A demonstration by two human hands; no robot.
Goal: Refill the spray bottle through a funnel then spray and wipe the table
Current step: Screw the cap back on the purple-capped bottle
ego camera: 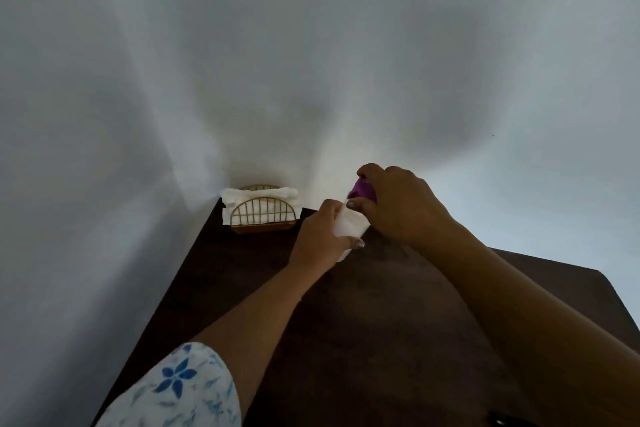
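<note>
Beside napkin holder [263, 213], left fingers [331, 210] round spray bottle [349, 226], right fingers [373, 173] round purple top [362, 191]

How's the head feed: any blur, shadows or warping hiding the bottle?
Head view: dim and slightly soft; the wide-angle lens stretches the table; grey shadows blotch the wall; the right hand hides most of the purple top, the left hand much of the white bottle.

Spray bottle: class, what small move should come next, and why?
Probably a twist of the purple top by the right hand, the left hand steadying the white bottle body, since each hand grips its part. Loosening or tightening cannot be told.
</note>
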